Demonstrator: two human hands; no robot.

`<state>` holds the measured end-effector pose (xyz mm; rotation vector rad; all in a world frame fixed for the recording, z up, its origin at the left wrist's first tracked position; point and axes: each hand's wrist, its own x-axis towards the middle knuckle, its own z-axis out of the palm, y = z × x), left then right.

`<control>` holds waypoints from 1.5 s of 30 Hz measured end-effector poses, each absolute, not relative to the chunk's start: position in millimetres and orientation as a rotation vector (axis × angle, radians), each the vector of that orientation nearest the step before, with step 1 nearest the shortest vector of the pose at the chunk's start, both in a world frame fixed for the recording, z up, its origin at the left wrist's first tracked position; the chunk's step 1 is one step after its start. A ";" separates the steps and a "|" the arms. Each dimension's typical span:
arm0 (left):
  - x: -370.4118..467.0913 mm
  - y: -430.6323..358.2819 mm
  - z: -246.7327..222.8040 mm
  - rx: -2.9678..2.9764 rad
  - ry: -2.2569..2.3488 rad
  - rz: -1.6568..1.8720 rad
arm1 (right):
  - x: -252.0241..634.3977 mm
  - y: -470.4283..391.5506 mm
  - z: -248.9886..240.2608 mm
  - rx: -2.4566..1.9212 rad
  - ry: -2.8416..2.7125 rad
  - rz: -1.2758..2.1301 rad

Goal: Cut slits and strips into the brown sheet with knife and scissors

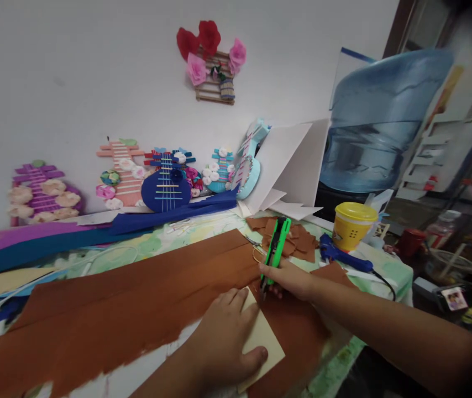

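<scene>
Dim, soft light, blurred right edge, dark upper right corner

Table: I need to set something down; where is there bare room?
Patterned cloth shows bare, narrowly, between the blue sheet and large brown sheet, left of the brown scraps. It's crowded around the yellow tub and blue glue gun.

"What stays out of sight by your fingers?"
"Part of the cream card [267, 348], covered by my left hand [228, 326]; the brown paper sheet [107, 298], cut off by the bottom edge; most of my right hand's [289, 278] fingers, hidden around the green utility knife [276, 249]; its tip is too blurred to tell whether it touches the paper."
"Farther off?"
"The navy lute [165, 193] partly hides others; the photo [455, 299] at right is too small to make out."
</scene>
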<state>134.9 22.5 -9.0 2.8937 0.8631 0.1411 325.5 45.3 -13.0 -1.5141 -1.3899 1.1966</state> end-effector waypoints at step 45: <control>136.0 18.7 -17.1 2.957 0.660 0.296 | 322.2 31.2 -24.1 -1.491 -1.658 0.769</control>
